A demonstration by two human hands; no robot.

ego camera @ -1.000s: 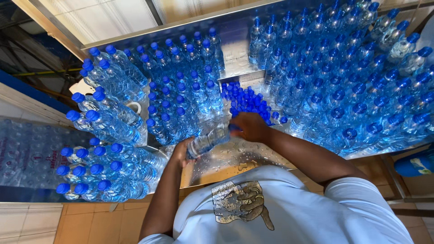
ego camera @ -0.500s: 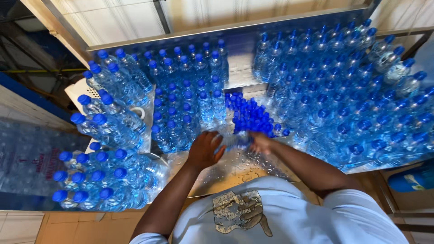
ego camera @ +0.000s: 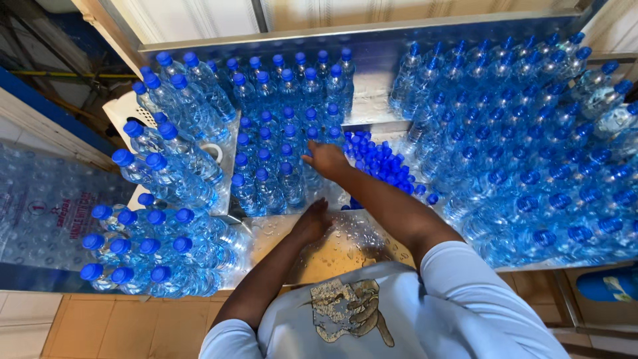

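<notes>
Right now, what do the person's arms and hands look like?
Both arms are bare from short white sleeves of a T-shirt down to the hands. The left hand and right hand wear no gloves; no rings or watch can be made out.

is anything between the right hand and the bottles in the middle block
Nothing visible. The right hand already rests on the near bottles of the middle block. The loose blue caps lie just beside it, not in the way.

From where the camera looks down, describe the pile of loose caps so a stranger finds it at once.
Start at the wet metal table crowded with capped bottles. The pile of loose caps lies mid-table, just beyond the right hand. Unlike its neighbours, these blue caps have no bottles beneath.
</notes>
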